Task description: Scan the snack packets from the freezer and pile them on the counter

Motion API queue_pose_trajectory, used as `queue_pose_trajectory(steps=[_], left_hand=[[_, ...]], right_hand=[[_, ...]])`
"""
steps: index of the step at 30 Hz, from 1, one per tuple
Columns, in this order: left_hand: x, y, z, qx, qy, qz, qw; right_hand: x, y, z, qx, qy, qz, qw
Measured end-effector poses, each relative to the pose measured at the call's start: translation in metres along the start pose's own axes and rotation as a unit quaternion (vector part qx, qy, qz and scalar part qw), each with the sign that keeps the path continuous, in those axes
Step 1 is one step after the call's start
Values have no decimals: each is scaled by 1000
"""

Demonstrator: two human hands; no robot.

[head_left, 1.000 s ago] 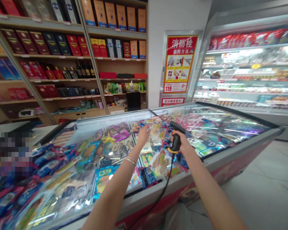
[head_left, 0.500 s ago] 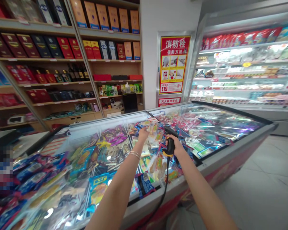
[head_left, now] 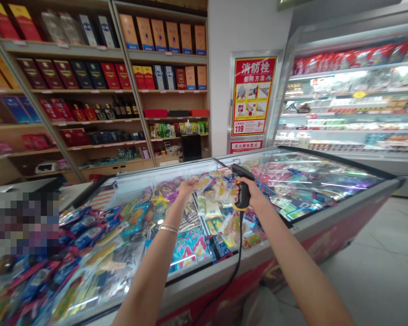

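My right hand (head_left: 253, 194) is closed around the grip of a black and yellow barcode scanner (head_left: 243, 185), its cable (head_left: 236, 267) hanging down over the freezer's front edge. The scanner points left toward my left hand (head_left: 187, 185). That hand reaches into the open chest freezer (head_left: 313, 228) and pinches the edge of a pale yellow packet (head_left: 204, 182), lifted a little above the heap of frozen packets (head_left: 212, 210). A bangle sits on my left wrist.
Sliding glass lids (head_left: 302, 174) cover the freezer's right part and its left part. Wooden shelves (head_left: 98, 93) of boxed goods fill the back wall. A red fire-safety sign (head_left: 253, 96) hangs beside an open refrigerated case (head_left: 353, 99). Tiled floor lies to the right.
My left hand has moved left and lifted the pale packet out of the heap. The scanner in my right hand has risen slightly and stays aimed at it.
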State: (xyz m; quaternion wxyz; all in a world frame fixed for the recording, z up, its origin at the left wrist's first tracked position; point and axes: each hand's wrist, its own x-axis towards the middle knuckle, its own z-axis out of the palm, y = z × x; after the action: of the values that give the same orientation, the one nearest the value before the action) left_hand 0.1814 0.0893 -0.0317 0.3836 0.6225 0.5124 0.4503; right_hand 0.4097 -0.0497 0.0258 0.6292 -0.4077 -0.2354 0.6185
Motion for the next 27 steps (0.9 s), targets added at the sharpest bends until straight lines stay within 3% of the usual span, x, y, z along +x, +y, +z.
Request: queue_pose_trajectory(steps=[6, 11, 14, 17, 20, 23, 27], left_hand=[[-44, -13, -88, -149, 32, -42, 987], [-73, -23, -136, -286, 6, -81, 955], [-82, -33, -151, -368, -8, -99, 925], [-85, -47, -160, -436, 15, -117, 892], [-85, -60, -166, -459, 39, -108, 881], [-85, -66, -168, -450, 39, -107, 886], [-87, -67, -167, -455, 28, -135, 880]], right_hand=[[-16, 17, 55, 22, -73, -13, 997], [-19, 59, 104, 58, -150, 9, 987], [-13, 92, 130, 84, -184, 50, 978], [-3, 124, 149, 80, -186, 107, 973], [4, 149, 158, 49, -189, 144, 970], [4, 162, 158, 15, -197, 143, 970], [-1, 168, 154, -36, -176, 82, 980]])
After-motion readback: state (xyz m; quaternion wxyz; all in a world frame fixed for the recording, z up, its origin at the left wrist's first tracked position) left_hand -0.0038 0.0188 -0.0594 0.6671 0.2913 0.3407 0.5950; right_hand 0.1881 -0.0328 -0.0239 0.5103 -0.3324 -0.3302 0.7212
